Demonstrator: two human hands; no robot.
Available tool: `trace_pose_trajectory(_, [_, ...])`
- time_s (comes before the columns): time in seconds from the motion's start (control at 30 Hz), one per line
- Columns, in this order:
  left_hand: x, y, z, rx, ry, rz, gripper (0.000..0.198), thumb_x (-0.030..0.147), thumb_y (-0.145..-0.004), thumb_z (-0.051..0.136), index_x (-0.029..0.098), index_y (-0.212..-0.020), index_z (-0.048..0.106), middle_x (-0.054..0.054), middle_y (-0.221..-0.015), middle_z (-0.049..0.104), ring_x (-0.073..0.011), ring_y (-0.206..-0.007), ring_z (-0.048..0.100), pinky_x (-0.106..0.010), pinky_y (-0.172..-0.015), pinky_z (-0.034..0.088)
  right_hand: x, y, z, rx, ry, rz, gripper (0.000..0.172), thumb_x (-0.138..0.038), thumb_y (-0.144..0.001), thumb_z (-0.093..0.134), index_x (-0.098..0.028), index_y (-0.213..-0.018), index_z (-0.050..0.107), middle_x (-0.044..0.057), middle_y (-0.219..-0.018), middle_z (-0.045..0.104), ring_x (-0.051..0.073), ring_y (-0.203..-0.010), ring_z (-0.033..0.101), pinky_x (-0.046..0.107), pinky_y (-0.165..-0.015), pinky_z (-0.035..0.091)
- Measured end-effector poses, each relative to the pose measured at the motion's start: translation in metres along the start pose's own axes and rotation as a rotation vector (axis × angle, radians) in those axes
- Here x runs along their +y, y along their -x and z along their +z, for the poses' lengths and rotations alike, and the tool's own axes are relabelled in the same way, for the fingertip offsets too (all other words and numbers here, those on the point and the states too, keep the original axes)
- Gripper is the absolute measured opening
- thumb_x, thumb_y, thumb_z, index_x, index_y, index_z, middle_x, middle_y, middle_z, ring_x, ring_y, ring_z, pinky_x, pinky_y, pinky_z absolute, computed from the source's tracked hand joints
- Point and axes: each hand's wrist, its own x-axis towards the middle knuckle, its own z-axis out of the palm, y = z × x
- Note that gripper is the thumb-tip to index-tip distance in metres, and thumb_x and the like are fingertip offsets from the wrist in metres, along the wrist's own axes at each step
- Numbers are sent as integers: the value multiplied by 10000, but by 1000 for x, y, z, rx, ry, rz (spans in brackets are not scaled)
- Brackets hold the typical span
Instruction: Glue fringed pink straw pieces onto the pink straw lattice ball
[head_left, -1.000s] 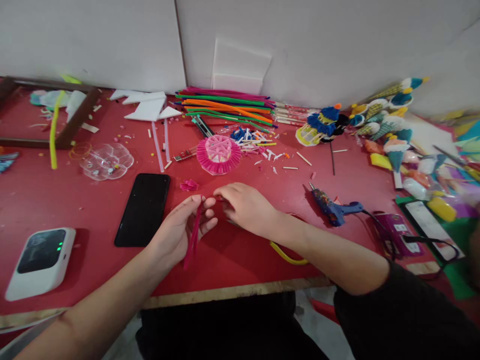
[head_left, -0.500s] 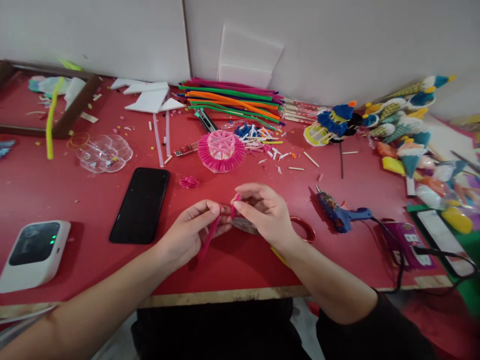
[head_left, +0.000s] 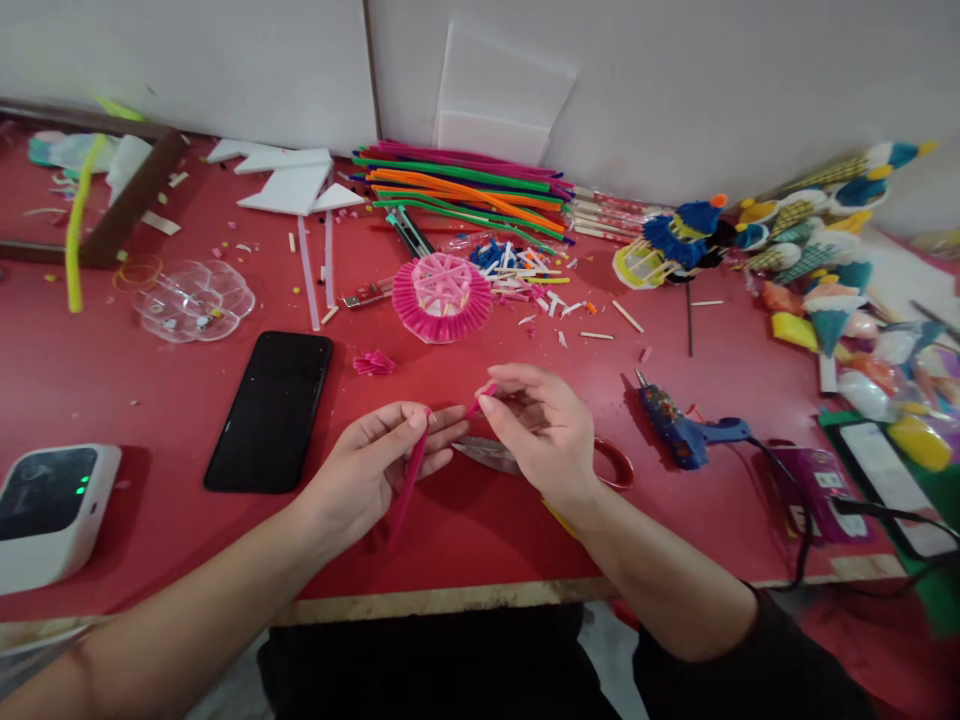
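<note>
My left hand [head_left: 375,465] pinches a long pink strip [head_left: 409,478] near its top end, with the strip hanging down across my palm. Just to its right, my right hand [head_left: 544,430] pinches a small pink piece [head_left: 481,398] between thumb and forefinger. The two hands sit close together above the red table [head_left: 112,390]. Under my right hand lie scissors with a red handle [head_left: 616,465], blades pointing left. A round pink ruffled craft wheel [head_left: 441,297] stands farther back, and a small folded pink piece [head_left: 373,362] lies to its left front.
A black phone [head_left: 270,410] lies left of my hands; a white device [head_left: 45,510] with green lights is at the left edge. A blue glue gun [head_left: 686,430] with its cord lies to the right. Coloured straws [head_left: 465,195], cut bits and finished toys [head_left: 810,250] line the back.
My right hand lifted off the table and now pinches a small pink piece beside the strip. The scissors under it came into view. The camera shifted slightly.
</note>
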Motion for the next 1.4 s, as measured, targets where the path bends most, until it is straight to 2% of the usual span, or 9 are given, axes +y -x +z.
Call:
trace_pose_trajectory(0.27, [-1,-1,0,21,-36,-11,189,219,-723,897,163,-760,721,-83,-976,833,-242,-979,793,-221,-744,631,2,2,0,-60,81,-71,199,-170,-874,687,-252,-1049,732,5,-934,782,120,-835,757,232,-790,653])
trace_pose_trajectory(0.47, [1,-1,-2,34,-44,-2,193,232,-731,890,161,-762,713,-91,-996,831,-243,-1018,782,-228,-781,620,1,1,0,-44,79,-77,178,-179,-872,686,-238,-1032,739,6,-914,786,120,-820,758,227,-773,653])
trace_pose_trajectory(0.67, [2,0,-3,59,-68,-4,164,226,-780,841,160,-774,691,-123,-1061,817,-275,-1105,752,-265,-817,607,2,1,1,-107,100,-75,133,-204,-885,679,-247,-988,751,14,-947,802,141,-845,769,267,-797,667])
trace_pose_trajectory(0.8, [2,0,-2,58,-95,8,199,251,-755,862,163,-777,685,-120,-1051,816,-291,-1121,745,-294,-846,608,1,2,2,-113,108,-44,133,-232,-883,678,-257,-986,759,14,-949,807,156,-852,774,287,-799,671])
trace_pose_trajectory(0.93, [1,0,0,61,-136,25,246,287,-702,908,163,-751,701,-93,-969,821,-275,-1070,761,-293,-854,613,1,1,1,-128,160,-70,140,-226,-882,683,-259,-992,763,13,-948,812,155,-841,774,281,-796,661])
trace_pose_trajectory(1.07, [0,0,1,67,-170,45,283,318,-644,944,165,-724,720,-58,-854,807,-261,-1015,771,-317,-881,624,1,0,-1,-162,278,-175,136,-230,-923,672,-270,-1005,773,8,-941,820,155,-855,777,276,-820,641])
trace_pose_trajectory(1.23, [-1,0,-2,65,-190,58,283,337,-653,938,160,-736,733,-50,-813,787,-239,-961,769,-330,-892,625,3,0,-4,-224,348,-321,195,-213,-978,619,-279,-1071,777,10,-968,819,156,-890,772,279,-835,632])
trace_pose_trajectory(1.4, [-5,1,-4,54,-311,116,238,350,-702,908,169,-758,763,-23,-807,766,-171,-838,743,-275,-833,621,6,0,-6,-327,409,-347,282,-181,-987,580,-288,-1174,762,36,-982,797,171,-901,748,304,-834,622])
